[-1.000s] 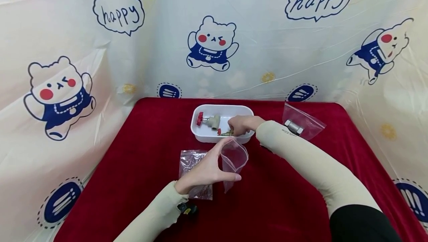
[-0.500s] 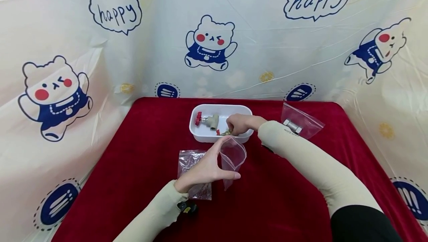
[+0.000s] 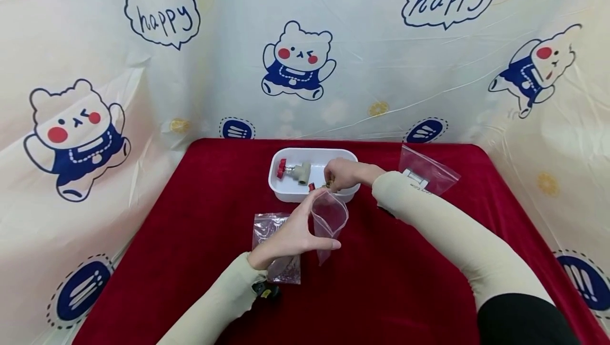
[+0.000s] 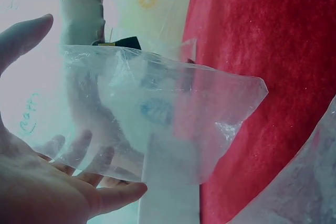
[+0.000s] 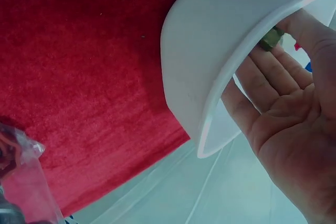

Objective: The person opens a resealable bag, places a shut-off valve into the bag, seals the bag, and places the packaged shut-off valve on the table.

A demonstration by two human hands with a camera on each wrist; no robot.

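My left hand (image 3: 295, 234) holds a clear zip bag (image 3: 330, 215), its mouth spread wide between thumb and fingers. In the left wrist view the see-through bag (image 4: 168, 108) shows nothing inside. My right hand (image 3: 344, 173) reaches into the white plastic tub (image 3: 289, 197) just beyond the bag. Its thumb and fingers pinch a small brass valve (image 5: 272, 39), mostly hidden by the hand; a red handle (image 3: 312, 187) shows beside the fingers. Left in the tub lies a larger grey-green valve (image 3: 301, 172) with a red handwheel (image 3: 281, 168).
A flat clear bag (image 3: 288, 272) lies partly under my left forearm. To the right of the tub is another zip bag (image 3: 440, 175) with a silver metal fitting (image 3: 415, 177) inside, partly covered by my right sleeve. Red cloth (image 3: 205, 212) covers the table; printed curtains hang behind.
My right hand has lifted and turned slightly in the tub, tilting the brass valve more out of sight. My left hand has shifted slightly up with the open bag.
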